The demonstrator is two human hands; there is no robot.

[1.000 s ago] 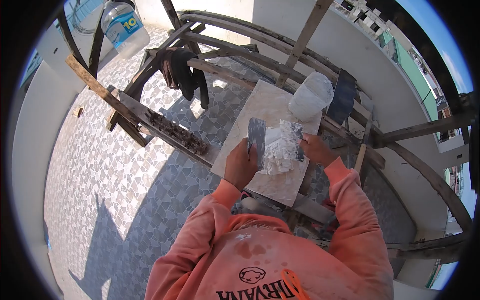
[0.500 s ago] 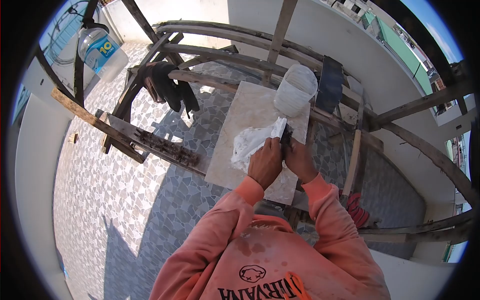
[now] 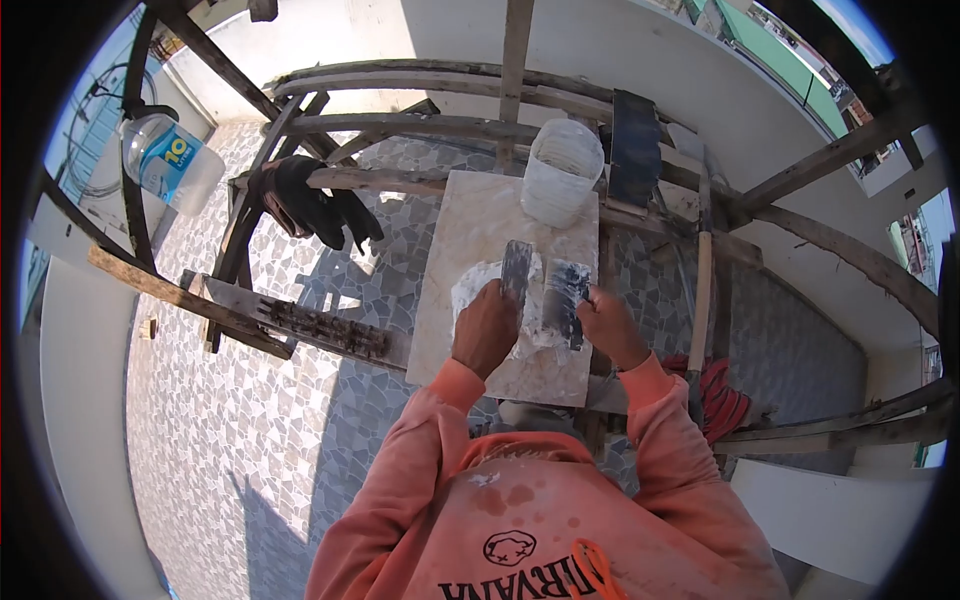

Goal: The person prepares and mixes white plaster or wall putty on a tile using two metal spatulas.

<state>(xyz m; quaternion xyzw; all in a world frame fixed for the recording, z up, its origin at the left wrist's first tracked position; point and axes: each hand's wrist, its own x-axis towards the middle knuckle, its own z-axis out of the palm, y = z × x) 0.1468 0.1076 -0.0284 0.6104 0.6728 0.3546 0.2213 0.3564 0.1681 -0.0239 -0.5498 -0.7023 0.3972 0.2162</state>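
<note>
My left hand (image 3: 486, 330) is closed around a dark putty knife (image 3: 516, 268), which points away from me over a mound of white putty (image 3: 470, 288). In my right hand (image 3: 612, 328) is a second, wider putty knife (image 3: 567, 298), its dark blade smeared with white and turned toward the left. The two blades are apart, with putty between and beneath them. Under both hands lies a pale, stained board (image 3: 455, 215). On its far right corner stands a translucent plastic container (image 3: 560, 180), cut open and coated white inside.
Wooden scaffold beams (image 3: 410, 125) surround the board. A dark garment (image 3: 300, 200) hangs over one beam, and a large plastic bottle (image 3: 172, 162) hangs at the upper left. To the right are a black panel (image 3: 634, 150), a long wooden handle (image 3: 704, 300) and a red striped cloth (image 3: 722, 398).
My hands were together with the blades touching above the putty. They have separated, left hand leftward, and both blades now show. The view has shifted slightly.
</note>
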